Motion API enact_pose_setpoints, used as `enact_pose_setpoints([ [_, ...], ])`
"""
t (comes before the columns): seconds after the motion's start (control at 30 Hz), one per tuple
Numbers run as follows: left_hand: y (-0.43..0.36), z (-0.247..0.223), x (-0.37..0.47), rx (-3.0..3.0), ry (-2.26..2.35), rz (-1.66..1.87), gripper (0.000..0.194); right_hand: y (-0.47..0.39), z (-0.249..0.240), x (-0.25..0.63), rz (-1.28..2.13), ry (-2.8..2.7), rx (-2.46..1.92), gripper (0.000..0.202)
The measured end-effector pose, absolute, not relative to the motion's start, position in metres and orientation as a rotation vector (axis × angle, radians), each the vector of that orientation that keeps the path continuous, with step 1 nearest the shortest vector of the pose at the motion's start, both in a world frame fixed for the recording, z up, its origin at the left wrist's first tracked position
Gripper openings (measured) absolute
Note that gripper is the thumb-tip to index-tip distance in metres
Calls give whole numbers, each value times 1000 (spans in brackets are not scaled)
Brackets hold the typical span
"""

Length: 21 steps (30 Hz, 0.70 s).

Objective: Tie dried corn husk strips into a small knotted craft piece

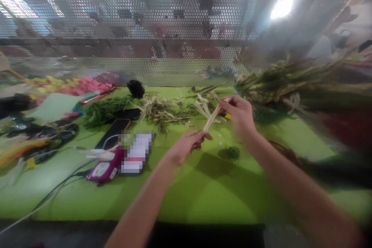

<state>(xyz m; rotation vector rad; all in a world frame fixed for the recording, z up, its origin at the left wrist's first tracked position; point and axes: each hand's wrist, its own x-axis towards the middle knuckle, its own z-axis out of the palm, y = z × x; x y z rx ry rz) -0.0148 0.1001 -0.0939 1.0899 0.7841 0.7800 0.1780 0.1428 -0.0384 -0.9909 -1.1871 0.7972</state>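
A pale, dried plant stalk (212, 119) slants up to the right between my two hands, above the green table. My left hand (192, 143) is closed round its lower end. At the upper end, the fingers of my right hand (238, 111) pinch it. Pale dry strips and leaves (162, 107) lie on the table just behind and to the left of the stalk. Below my hands sits a small dark green ball (232, 153), too blurred to name.
A purple power block (106, 166) with cables lies at left, beside a phone (136, 153) and a dark phone (113, 133). Green leaves (103, 109) and pink and yellow flowers (90, 85) are farther back. A large stalk bundle (279, 79) lies right. A perforated metal screen (180, 15) stands behind.
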Motion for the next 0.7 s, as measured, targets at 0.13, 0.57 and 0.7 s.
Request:
enact_pose_setpoints([
  [0.13, 102, -97, -16, 1176, 838, 752, 37, 142, -38, 177, 803, -1193, -1003, 12],
  [0.57, 114, -103, -17, 1364, 1115, 1228, 35, 149, -28, 198, 819, -1228, -854, 39],
  [0.7, 112, -103, -14, 1377, 1100, 1243, 35, 142, -42, 179, 1096, -1275, -982, 36],
])
